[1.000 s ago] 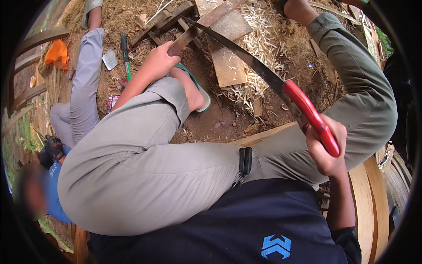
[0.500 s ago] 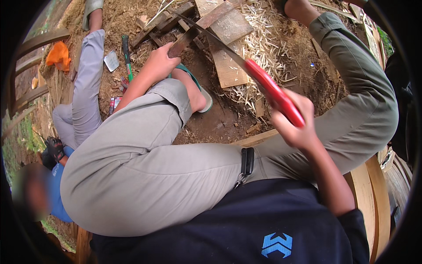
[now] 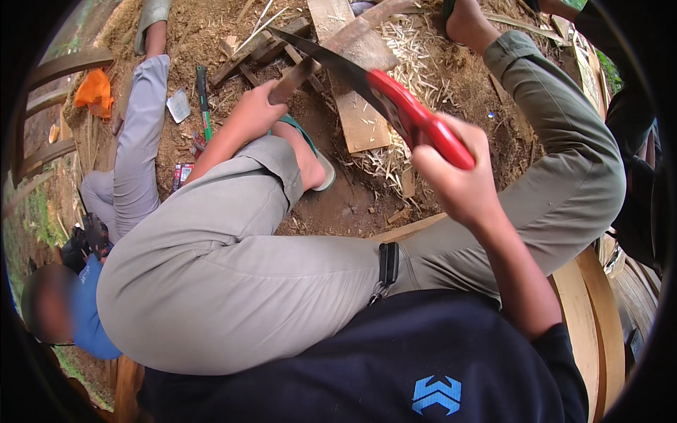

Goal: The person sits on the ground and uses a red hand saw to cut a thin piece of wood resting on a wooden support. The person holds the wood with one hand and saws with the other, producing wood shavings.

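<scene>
My right hand (image 3: 451,180) grips the red handle of a hand saw (image 3: 416,120) whose dark blade (image 3: 324,60) reaches up and left across a stick of wood. My left hand (image 3: 257,113) holds that wooden stick (image 3: 293,77) down on the ground, just beyond my bent left knee. My left foot in a sandal (image 3: 314,158) rests beside the stick. My grey trouser legs fill the middle of the view.
A flat plank (image 3: 356,106) and pale wood shavings (image 3: 412,49) lie on the dirt beyond the saw. A green-handled tool (image 3: 204,106) lies to the left. Another person in grey trousers (image 3: 134,162) and a blue top sits at the left. An orange cloth (image 3: 95,92) lies far left.
My right hand has pushed the saw forward and to the left, so the red handle moved from beside my right knee to above the plank. My left hand stays on the stick.
</scene>
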A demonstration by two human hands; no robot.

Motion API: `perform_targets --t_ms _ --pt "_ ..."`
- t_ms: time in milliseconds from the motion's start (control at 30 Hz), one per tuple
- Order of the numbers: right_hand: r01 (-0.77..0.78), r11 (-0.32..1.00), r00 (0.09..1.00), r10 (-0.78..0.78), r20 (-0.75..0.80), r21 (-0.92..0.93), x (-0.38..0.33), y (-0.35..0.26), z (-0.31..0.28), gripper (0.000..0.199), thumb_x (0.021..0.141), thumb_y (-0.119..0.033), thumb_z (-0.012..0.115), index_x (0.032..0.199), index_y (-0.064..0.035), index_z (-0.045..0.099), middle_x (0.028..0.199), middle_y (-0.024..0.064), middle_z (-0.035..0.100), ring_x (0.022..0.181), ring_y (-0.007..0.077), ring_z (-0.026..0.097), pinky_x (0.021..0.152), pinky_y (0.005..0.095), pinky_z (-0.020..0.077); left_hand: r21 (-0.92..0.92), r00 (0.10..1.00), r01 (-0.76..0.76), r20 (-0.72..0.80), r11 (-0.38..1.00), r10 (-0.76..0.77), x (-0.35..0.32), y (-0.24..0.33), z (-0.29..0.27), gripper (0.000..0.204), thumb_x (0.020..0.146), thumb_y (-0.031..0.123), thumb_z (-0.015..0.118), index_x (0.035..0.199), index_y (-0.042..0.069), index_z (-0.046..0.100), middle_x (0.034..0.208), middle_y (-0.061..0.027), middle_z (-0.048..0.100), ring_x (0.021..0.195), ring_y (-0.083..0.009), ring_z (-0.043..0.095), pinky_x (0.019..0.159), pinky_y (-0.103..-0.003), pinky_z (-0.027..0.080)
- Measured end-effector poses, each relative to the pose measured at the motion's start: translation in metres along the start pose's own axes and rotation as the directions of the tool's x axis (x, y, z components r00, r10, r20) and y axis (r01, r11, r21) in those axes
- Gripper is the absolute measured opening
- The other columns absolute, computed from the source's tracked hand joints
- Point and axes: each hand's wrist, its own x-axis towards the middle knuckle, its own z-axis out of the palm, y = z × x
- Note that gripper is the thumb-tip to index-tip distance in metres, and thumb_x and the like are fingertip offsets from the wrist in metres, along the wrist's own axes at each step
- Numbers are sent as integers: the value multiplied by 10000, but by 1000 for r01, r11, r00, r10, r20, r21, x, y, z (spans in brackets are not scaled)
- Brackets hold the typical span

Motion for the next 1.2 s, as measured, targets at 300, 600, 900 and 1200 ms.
perform_targets --t_ms 300,600,900,1200 --pt "-59 994 998 62 32 -96 -6 -15 -18 171 779 -143 626 821 20 596 652 13 537 606 81 490 562 282 418 75 991 -92 -93 993 99 0 -9 7 550 806 199 640 1309 -16 584 919 -248 708 744 -322 696 710 -411 548" --pt "36 967 999 -35 10 -251 -74 25 -67 66 715 -42 606 746 15 593 587 48 520 497 93 484 500 286 405 42 980 115 -168 993 -106 -70 -95 32 399 830 250 718 1166 46 652 934 -220 711 915 -382 702 791 -456 533" --pt "346 926 913 -369 -175 -151 -32 -7 -69 152 705 -59 605 812 49 619 641 61 539 558 102 505 574 262 435 -160 822 112 -539 981 -182 -86 -120 24 328 840 271 769 1030 28 658 803 -161 682 777 -319 681 718 -424 518" --pt "401 878 886 -444 -132 -262 -56 -57 -65 117 771 -29 607 859 45 623 643 -24 490 576 32 441 532 223 375 -289 607 -300 -793 909 -52 -97 -116 -27 222 879 221 758 909 53 616 790 -72 641 731 -177 622 679 -367 489"
